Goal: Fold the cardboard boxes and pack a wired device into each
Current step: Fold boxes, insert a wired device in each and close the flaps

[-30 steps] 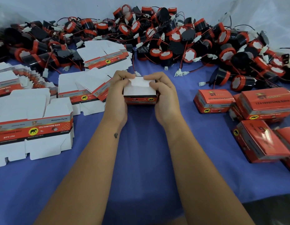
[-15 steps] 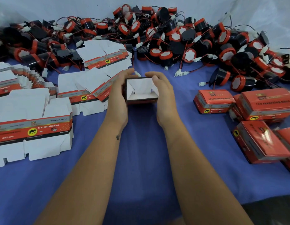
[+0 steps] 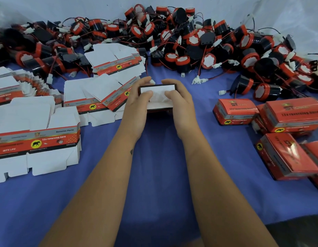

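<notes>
My left hand (image 3: 136, 102) and right hand (image 3: 179, 102) grip open box (image 3: 159, 89), thumbs pressing flaps inside; device not yet in; few packed boxes (image 3: 234, 111) done, flat blanks (image 3: 37, 139) and horn pile (image 3: 190, 41) remain.

You've got one small cardboard box (image 3: 159, 97) open toward you, white inside, dark-rimmed, up off the desk. Flat blanks (image 3: 36, 139) lie stacked to your left, wired red-and-black devices (image 3: 193, 41) heaped behind, closed red boxes (image 3: 288, 113) piled right.

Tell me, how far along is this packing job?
Early days, it seems. Several closed red boxes lie at right. Left hand and right hand hold one open box, apparently empty. A big heap of wired horns and stacks of flat cartons remain.
</notes>
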Action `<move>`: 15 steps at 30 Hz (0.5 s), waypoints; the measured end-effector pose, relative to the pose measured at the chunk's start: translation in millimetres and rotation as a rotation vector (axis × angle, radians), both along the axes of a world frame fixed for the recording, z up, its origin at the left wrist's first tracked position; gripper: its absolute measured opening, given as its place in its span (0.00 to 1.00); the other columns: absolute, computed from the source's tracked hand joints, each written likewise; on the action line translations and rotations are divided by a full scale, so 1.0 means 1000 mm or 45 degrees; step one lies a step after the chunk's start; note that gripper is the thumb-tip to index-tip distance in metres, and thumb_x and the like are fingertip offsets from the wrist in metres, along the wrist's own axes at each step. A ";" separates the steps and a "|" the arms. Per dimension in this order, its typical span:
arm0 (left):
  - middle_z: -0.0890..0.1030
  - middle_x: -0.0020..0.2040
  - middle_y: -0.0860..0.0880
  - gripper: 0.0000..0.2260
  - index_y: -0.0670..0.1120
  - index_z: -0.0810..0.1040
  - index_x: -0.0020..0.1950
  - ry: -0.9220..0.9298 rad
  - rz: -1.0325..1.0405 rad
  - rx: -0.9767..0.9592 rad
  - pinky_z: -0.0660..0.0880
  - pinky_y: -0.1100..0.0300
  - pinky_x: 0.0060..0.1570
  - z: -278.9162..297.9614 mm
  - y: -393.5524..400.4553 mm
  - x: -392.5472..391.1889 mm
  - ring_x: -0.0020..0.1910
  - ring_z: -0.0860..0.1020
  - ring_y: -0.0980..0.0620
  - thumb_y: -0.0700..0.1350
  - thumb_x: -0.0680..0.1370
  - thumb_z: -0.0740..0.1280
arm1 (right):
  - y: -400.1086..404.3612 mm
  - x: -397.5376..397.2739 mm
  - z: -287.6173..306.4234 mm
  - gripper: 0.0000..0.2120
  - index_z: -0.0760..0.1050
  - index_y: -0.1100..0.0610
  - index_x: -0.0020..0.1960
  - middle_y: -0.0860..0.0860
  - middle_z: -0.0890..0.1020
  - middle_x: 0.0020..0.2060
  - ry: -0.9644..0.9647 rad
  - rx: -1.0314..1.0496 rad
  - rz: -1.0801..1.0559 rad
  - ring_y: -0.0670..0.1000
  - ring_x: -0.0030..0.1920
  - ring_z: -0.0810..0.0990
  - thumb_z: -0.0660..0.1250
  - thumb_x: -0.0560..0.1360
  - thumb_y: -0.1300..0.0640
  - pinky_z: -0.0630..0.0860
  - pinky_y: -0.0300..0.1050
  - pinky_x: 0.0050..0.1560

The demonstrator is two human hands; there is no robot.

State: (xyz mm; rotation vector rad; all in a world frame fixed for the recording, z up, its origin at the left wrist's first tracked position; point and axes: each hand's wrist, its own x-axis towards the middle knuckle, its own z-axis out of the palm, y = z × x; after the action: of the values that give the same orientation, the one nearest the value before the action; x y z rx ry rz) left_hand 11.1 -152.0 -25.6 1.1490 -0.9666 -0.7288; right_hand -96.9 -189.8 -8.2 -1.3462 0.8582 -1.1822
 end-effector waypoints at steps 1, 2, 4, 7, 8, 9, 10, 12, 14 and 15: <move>0.78 0.57 0.59 0.16 0.59 0.76 0.58 0.042 -0.011 -0.019 0.73 0.69 0.50 0.000 -0.001 0.000 0.54 0.77 0.64 0.45 0.74 0.58 | -0.001 0.000 -0.001 0.12 0.78 0.53 0.53 0.54 0.81 0.50 -0.002 -0.003 0.015 0.52 0.49 0.77 0.60 0.75 0.63 0.76 0.44 0.44; 0.79 0.57 0.56 0.15 0.56 0.76 0.58 0.094 -0.032 -0.041 0.74 0.68 0.49 0.001 -0.001 0.000 0.53 0.78 0.63 0.46 0.75 0.57 | -0.001 0.000 -0.001 0.12 0.77 0.53 0.54 0.54 0.81 0.50 -0.001 -0.002 0.036 0.51 0.48 0.77 0.60 0.76 0.65 0.76 0.43 0.43; 0.81 0.53 0.55 0.13 0.52 0.77 0.59 0.219 -0.049 -0.051 0.75 0.64 0.48 0.003 -0.002 0.001 0.51 0.80 0.60 0.49 0.79 0.58 | -0.001 0.000 -0.003 0.13 0.77 0.52 0.55 0.53 0.80 0.51 -0.006 0.013 0.084 0.49 0.48 0.77 0.60 0.77 0.67 0.76 0.38 0.42; 0.83 0.52 0.58 0.16 0.53 0.79 0.59 0.308 -0.017 -0.005 0.76 0.61 0.53 0.006 -0.002 -0.001 0.54 0.81 0.59 0.59 0.78 0.60 | 0.000 0.001 -0.004 0.12 0.78 0.54 0.55 0.51 0.80 0.50 -0.046 0.035 0.084 0.46 0.46 0.77 0.61 0.77 0.65 0.75 0.33 0.42; 0.81 0.58 0.56 0.19 0.54 0.78 0.62 0.293 -0.004 0.019 0.75 0.59 0.59 0.005 -0.002 -0.002 0.59 0.79 0.58 0.61 0.77 0.60 | 0.001 0.001 -0.003 0.10 0.78 0.56 0.54 0.50 0.80 0.48 -0.082 0.032 0.059 0.44 0.44 0.77 0.61 0.76 0.62 0.74 0.32 0.42; 0.78 0.64 0.54 0.21 0.54 0.75 0.67 0.245 0.005 0.044 0.71 0.56 0.67 0.005 -0.003 -0.003 0.65 0.75 0.57 0.61 0.78 0.59 | 0.003 0.002 -0.002 0.09 0.78 0.58 0.51 0.49 0.80 0.47 -0.128 0.028 0.020 0.43 0.44 0.77 0.61 0.75 0.59 0.73 0.31 0.42; 0.73 0.69 0.55 0.22 0.54 0.72 0.70 0.147 0.034 0.069 0.65 0.55 0.71 0.007 -0.002 -0.004 0.69 0.70 0.58 0.59 0.78 0.58 | 0.003 0.003 -0.001 0.10 0.78 0.59 0.49 0.48 0.80 0.48 -0.166 0.019 -0.031 0.42 0.45 0.77 0.61 0.73 0.56 0.72 0.30 0.44; 0.62 0.76 0.56 0.28 0.56 0.61 0.76 -0.035 0.079 0.102 0.58 0.59 0.72 0.009 0.000 -0.007 0.75 0.60 0.60 0.56 0.75 0.57 | 0.003 0.003 -0.002 0.08 0.77 0.60 0.45 0.49 0.80 0.53 -0.190 -0.027 -0.107 0.42 0.55 0.78 0.63 0.71 0.56 0.72 0.31 0.52; 0.53 0.80 0.55 0.34 0.55 0.53 0.80 -0.064 0.077 0.125 0.56 0.63 0.69 0.010 0.000 -0.009 0.77 0.54 0.60 0.56 0.74 0.57 | 0.004 0.003 -0.003 0.03 0.77 0.57 0.42 0.51 0.77 0.58 -0.135 -0.125 -0.148 0.43 0.62 0.74 0.64 0.71 0.61 0.71 0.38 0.59; 0.52 0.80 0.55 0.35 0.55 0.52 0.80 -0.061 0.078 0.128 0.56 0.64 0.67 0.009 0.000 -0.008 0.76 0.53 0.61 0.56 0.74 0.58 | 0.003 0.003 -0.004 0.04 0.77 0.55 0.41 0.51 0.76 0.58 -0.101 -0.165 -0.177 0.42 0.63 0.73 0.64 0.70 0.62 0.71 0.38 0.60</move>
State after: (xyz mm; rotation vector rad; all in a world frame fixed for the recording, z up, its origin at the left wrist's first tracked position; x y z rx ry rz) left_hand 2.7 -152.0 -16.4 1.2839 -0.9394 -0.7096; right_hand -93.9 -186.5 -12.2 -1.3509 0.8409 -1.4101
